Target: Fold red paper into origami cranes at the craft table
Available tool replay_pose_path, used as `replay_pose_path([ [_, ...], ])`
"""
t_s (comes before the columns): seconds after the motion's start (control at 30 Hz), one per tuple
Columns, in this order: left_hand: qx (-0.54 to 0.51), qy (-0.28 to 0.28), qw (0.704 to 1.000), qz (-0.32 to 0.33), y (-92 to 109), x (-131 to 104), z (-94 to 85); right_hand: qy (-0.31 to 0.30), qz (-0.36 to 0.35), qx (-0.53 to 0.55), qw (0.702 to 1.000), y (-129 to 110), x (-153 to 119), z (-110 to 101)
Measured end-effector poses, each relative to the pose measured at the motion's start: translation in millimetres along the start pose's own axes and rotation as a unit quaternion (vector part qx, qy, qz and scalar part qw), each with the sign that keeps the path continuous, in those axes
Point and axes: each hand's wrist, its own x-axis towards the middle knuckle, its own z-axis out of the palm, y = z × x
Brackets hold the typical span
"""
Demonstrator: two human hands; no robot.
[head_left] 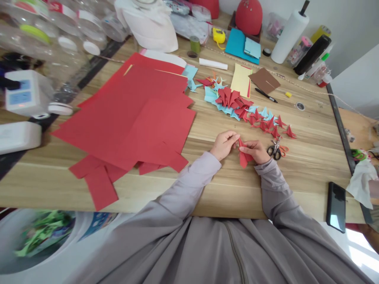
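Observation:
A small folded piece of red paper (244, 158) is held between my two hands, just above the wooden table (225, 189). My left hand (224, 144) pinches its upper tip with thumb and fingers. Lower down, my right hand (256, 151) grips its side, the thumb lying across the front. Beyond my hands lies a row of folded paper pieces: red origami cranes (269, 123), light blue cranes (265, 113) and a cluster of red folded pieces (227, 97). Scissors (277, 150) with black and orange handles rest close to the right of my right hand.
Large red paper sheets (127, 114) cover the table's left side. Farther back are yellow paper (240, 81), brown paper (264, 82), a black pen (266, 95) and a yellow tape measure (218, 36). A phone (336, 206) lies at right; a bin (79, 232) stands below left.

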Motion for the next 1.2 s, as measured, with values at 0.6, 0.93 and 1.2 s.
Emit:
replay_pose_path([
  [0.6,-0.029,-0.032,0.999,-0.033,-1.0,-3.2,3.3,0.010,-0.039,0.058,0.998,-3.3,1.2,2.9],
  [0.93,-0.029,-0.019,0.998,-0.050,0.4,-2.4,3.3,0.013,-0.067,0.021,0.997,2.1,1.9,3.4],
  [1.2,-0.028,-0.023,0.999,-0.010,3.8,-3.2,4.2,0.004,-0.066,0.022,0.998,-0.1,1.2,1.1],
])
